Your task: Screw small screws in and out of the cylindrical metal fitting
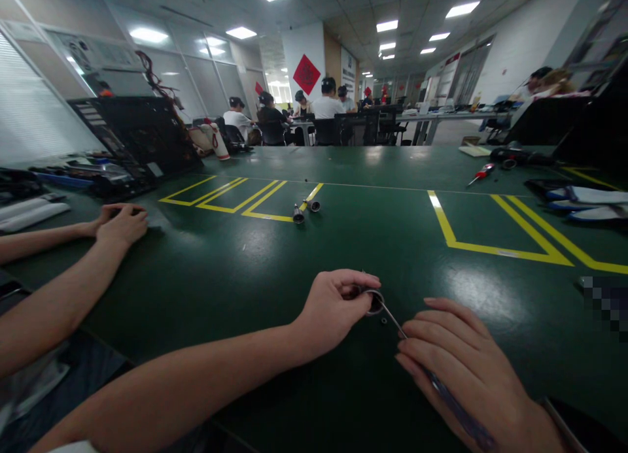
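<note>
My left hand [336, 302] is closed around a small round metal part [375, 303] with a hollow, ring-like end, held low over the green table. In my right hand [456, 361] is a screwdriver [449, 401] with a translucent purplish handle and a thin metal shaft. Its tip reaches into the opening of the metal part. A tiny dark ring or nut [384, 321] lies on the table just below the part. Farther off, two similar metal parts stand together, one [298, 214] in front and the other [313, 206] behind it.
Yellow tape outlines [500, 250] mark the green table [220, 276]. At the left rest a co-worker's hands [122, 224]. A red screwdriver [481, 173] and white-and-blue gloves [589, 201] lie at right. Black equipment [142, 139] stands at far left; people sit at tables beyond.
</note>
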### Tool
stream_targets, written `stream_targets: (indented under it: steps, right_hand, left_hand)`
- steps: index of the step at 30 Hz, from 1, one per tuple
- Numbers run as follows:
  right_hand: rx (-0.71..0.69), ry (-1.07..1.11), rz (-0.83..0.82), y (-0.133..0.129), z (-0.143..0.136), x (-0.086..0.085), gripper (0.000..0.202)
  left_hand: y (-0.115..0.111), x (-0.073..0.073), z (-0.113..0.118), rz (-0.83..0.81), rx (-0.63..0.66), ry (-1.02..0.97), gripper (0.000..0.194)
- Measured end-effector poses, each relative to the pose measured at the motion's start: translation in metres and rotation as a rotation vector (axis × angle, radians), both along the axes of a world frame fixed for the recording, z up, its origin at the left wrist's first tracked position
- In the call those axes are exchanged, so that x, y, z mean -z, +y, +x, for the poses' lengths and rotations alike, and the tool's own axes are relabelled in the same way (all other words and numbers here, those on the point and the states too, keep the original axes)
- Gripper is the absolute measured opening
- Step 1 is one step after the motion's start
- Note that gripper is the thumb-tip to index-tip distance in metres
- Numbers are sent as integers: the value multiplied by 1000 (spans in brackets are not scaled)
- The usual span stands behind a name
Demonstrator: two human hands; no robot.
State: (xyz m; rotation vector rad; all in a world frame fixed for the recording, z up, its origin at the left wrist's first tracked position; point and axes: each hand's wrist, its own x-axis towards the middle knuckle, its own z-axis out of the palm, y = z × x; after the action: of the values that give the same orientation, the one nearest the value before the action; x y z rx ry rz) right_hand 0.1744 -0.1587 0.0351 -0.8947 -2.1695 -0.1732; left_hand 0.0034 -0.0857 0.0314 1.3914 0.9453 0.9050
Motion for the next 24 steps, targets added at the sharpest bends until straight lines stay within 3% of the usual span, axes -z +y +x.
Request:
stream_targets:
  steps: [6, 8, 10, 13, 15, 20, 24]
  right_hand:
    - [-5, 204, -156, -1, 5, 3, 11]
    - [89, 365, -327, 2, 10, 6, 12]
    - [195, 515, -539, 8, 16, 12, 27]
    - [258, 673, -802, 16, 20, 21, 35]
    - [285, 728, -892, 19, 20, 25, 37]
    - [322, 644, -937, 19, 17, 20, 40]
    - [309, 448, -852, 14, 13, 10, 41]
  left_hand:
    - [4, 1, -2, 18, 17, 1, 17]
    - [8, 0, -4, 12, 9, 16, 21]
    - [11, -3, -6, -24, -7, 41, 28]
    - [14, -6, -9, -83, -25, 26, 34]
    - [15, -7, -10, -94, -22, 7, 34]
    - [15, -4, -10, -101, 0, 5, 34]
    - [16, -1, -9, -78, -10, 0, 34]
